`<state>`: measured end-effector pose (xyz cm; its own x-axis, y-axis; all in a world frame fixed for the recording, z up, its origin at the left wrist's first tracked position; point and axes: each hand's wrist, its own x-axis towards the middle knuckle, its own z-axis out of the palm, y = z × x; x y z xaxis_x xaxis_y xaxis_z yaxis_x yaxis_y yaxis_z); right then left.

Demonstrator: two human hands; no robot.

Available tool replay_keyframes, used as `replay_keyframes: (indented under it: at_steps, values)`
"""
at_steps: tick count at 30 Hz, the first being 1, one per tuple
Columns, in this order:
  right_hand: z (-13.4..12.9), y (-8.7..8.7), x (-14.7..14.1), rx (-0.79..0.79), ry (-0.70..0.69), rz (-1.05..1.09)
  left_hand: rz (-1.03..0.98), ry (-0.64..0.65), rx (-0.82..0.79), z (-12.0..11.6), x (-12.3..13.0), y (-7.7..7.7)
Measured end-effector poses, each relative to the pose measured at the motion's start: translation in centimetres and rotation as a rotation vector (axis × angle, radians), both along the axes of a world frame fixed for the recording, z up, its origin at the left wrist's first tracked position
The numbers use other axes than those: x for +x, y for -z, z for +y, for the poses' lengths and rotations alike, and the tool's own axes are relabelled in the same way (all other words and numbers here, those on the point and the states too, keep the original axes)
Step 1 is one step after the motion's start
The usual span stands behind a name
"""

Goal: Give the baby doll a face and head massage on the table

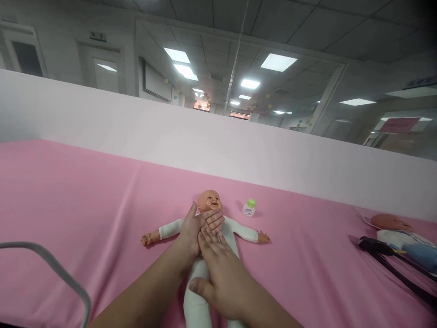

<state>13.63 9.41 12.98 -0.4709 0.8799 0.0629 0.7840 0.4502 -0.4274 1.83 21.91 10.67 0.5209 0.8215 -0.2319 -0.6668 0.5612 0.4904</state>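
A baby doll (209, 202) in a white suit lies on its back on the pink sheet (85, 200), arms spread, head toward the far side. My left hand (200, 228) lies flat across the doll's upper chest, just below the chin, fingers pointing right. My right hand (221, 269) rests flat on the doll's belly, fingers pointing up toward the chest and touching the left hand. Both hands hold nothing. The doll's torso is mostly hidden under my hands; one white leg (194, 296) shows below.
A small white bottle with a green cap (249, 207) stands right of the doll's head. A second doll (392, 224) with black straps (389, 255) lies at the right edge. A grey metal rail (51, 264) curves at lower left. A white partition (136, 123) runs behind the sheet.
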Motion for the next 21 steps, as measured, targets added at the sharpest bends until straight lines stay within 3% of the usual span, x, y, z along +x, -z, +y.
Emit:
replay_keyframes:
  at_steps: [6,12,17,21]
  values:
    - [2.0,-0.1,0.2,0.034,0.027,-0.023,-0.049,-0.016,-0.053,-1.1,1.1,0.0]
    - [3.7,0.5,1.8,0.098,0.108,-0.084,-0.090,0.070,-0.016,-1.9,1.5,-0.5]
    - [3.7,1.3,4.0,0.016,0.254,-0.066,0.227,-0.035,0.132,-1.7,1.9,0.1]
    - [2.3,1.0,6.0,-0.014,0.231,-0.001,0.409,-0.044,0.388,-2.9,1.5,0.7]
